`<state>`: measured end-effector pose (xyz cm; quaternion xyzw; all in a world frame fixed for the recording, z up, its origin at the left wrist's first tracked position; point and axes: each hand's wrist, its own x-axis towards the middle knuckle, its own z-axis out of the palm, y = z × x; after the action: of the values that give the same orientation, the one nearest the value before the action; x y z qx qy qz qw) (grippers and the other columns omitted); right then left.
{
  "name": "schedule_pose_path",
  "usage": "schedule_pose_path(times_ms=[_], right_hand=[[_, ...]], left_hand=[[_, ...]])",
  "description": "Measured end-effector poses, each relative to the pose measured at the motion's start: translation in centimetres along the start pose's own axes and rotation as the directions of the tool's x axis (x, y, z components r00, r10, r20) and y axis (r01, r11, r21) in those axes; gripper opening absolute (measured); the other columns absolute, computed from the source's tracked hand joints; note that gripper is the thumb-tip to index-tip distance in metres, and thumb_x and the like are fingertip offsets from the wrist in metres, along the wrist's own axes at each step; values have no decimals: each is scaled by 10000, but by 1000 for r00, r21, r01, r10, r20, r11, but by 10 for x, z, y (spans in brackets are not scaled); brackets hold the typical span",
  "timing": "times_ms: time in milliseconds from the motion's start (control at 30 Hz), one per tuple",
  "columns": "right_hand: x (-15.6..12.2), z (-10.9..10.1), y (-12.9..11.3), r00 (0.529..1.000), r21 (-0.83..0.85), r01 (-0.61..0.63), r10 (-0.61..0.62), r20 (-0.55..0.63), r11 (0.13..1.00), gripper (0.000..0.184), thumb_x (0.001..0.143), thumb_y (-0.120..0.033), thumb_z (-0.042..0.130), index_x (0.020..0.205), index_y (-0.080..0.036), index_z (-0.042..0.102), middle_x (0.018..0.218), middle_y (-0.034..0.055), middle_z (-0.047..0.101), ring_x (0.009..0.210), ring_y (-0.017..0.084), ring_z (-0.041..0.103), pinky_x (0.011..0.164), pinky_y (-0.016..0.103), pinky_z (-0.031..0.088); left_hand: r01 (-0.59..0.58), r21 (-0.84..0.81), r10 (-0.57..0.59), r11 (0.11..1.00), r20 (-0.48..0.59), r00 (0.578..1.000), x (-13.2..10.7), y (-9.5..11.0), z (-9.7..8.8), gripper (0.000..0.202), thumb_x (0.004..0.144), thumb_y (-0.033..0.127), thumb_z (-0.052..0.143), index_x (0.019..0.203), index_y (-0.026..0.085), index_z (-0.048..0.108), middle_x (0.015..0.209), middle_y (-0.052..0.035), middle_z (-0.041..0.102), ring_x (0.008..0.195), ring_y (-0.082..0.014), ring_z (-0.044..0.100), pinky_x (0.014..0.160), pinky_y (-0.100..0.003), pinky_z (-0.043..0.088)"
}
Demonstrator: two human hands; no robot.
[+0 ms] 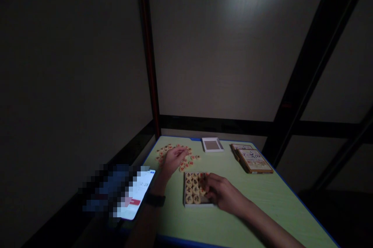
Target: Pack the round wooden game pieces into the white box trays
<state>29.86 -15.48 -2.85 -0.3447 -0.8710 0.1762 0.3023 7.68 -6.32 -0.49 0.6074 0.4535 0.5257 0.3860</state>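
A small green table (262, 201) carries a scatter of round wooden game discs (163, 150) with red and black characters at its far left. My left hand (174, 159) rests on that scatter, fingers curled over the discs; a dark watch sits on that wrist. In front of it lies a shallow white box (186, 203) with several discs laid in rows. My right hand (222, 193) is at the box's right side, fingers pinched on a disc by the rows.
A white box lid (212, 144) lies at the table's far edge. A brown folded game board (253, 159) lies at the far right. A lit phone (136, 197) leans at the table's left edge. Dark frame bars and a grey wall stand behind.
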Motion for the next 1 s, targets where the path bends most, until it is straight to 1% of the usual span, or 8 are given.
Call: schedule_pose_path(times_ms=[100, 200, 267, 333, 467, 667, 800, 1000], right_hand=[[2, -14, 2, 999, -1, -29, 29, -44, 1000, 214, 754, 8, 547, 814, -194, 584, 862, 44, 637, 807, 170, 620, 719, 244, 464], [16, -31, 13, 994, -70, -97, 93, -60, 993, 186, 812, -32, 522, 846, -174, 637, 854, 56, 658, 795, 171, 623, 710, 247, 456], [33, -39, 24, 990, -139, -138, 135, -29, 981, 241, 780, -3, 513, 871, -163, 668, 866, 57, 676, 801, 167, 620, 721, 245, 447], [54, -40, 34, 983, -221, -168, 180, 38, 961, 318, 721, 33, 509, 896, -153, 698, 866, 53, 694, 795, 164, 615, 726, 243, 436], [99, -25, 41, 961, -322, -120, 191, 201, 939, 285, 705, 11, 540, 848, -147, 730, 802, 42, 708, 738, 158, 612, 692, 238, 421], [143, 5, 17, 923, -546, -45, 244, 298, 836, 203, 813, -142, 581, 939, -184, 735, 978, 108, 750, 895, 217, 679, 730, 263, 445], [160, 13, 11, 897, -607, -61, 311, 316, 792, 222, 800, -176, 626, 996, -180, 732, 1019, 149, 749, 931, 268, 696, 734, 300, 467], [165, 15, 15, 891, -591, -43, 298, 342, 805, 226, 798, -147, 640, 1013, -147, 712, 1003, 160, 746, 935, 265, 694, 719, 288, 454]], left_hand=[[-19, 405, 51, 914, -68, 996, -6, 11, -5, 159, 870, 220, 583, 910, 160, 724, 912, -92, 764, 845, -199, 714, 789, -296, 541], [-51, 801, 44, 596, 31, 999, -19, 19, -12, 213, 904, 165, 512, 963, 177, 717, 1007, -104, 747, 981, -222, 686, 911, -336, 493], [-74, 893, -49, 444, 106, 993, -30, 19, -18, 214, 907, 159, 512, 996, 161, 707, 1060, -127, 725, 1041, -244, 663, 941, -352, 472], [-88, 921, -124, 380, 145, 982, -38, 14, -25, 222, 885, 142, 543, 1053, 147, 688, 1113, -142, 700, 1086, -257, 640, 963, -356, 458], [-102, 938, -153, 332, 160, 975, -45, 3, -38, 315, 833, 42, 541, 1106, 153, 652, 1165, -141, 661, 1136, -251, 605, 999, -354, 437], [-101, 953, -202, 286, 163, 966, -38, 10, -40, 288, 850, 18, 464, 1038, 148, 639, 1137, -149, 652, 1084, -249, 615, 946, -342, 445], [-96, 957, -215, 272, 158, 964, -32, 3, -40, 304, 841, -1, 436, 1009, 145, 642, 1114, -143, 663, 1077, -242, 619, 953, -342, 439], [-132, 946, -122, 297, 175, 977, -29, -11, -51, 315, 825, 4, 446, 1010, 148, 657, 1113, -134, 675, 1104, -238, 605, 989, -334, 419]])
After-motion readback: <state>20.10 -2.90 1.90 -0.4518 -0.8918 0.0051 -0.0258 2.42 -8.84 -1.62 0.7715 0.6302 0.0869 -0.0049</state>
